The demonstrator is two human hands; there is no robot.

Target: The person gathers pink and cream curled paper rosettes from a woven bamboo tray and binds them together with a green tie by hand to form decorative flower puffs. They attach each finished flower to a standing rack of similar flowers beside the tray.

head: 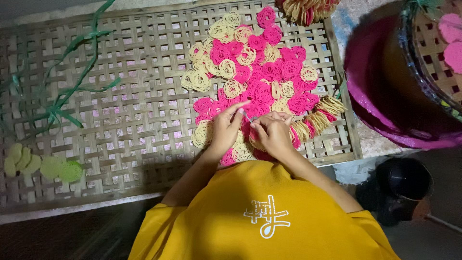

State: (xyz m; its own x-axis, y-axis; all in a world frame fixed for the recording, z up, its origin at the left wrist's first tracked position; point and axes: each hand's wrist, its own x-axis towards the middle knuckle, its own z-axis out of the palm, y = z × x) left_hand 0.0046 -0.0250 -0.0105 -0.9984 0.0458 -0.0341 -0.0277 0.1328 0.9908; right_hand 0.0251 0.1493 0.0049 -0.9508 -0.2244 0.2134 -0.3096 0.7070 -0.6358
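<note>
Both hands meet over the near edge of the pink and cream noodle rounds (255, 82) spread on the woven bamboo tray (120, 115). The left hand (224, 130) pinches one round; the right hand (274, 135) curls closed on another. She seems midway through gathering them; next, a gentle lift, since they look brittle.

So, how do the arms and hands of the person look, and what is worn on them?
Both arms are bare from the elbow down. The left hand and right hand show no gloves, rings, watch or bracelets. Short sleeves of a yellow shirt cover the upper arms; it bears a white printed mark. One left fingernail looks pale or lightly painted; I cannot tell more.
</note>
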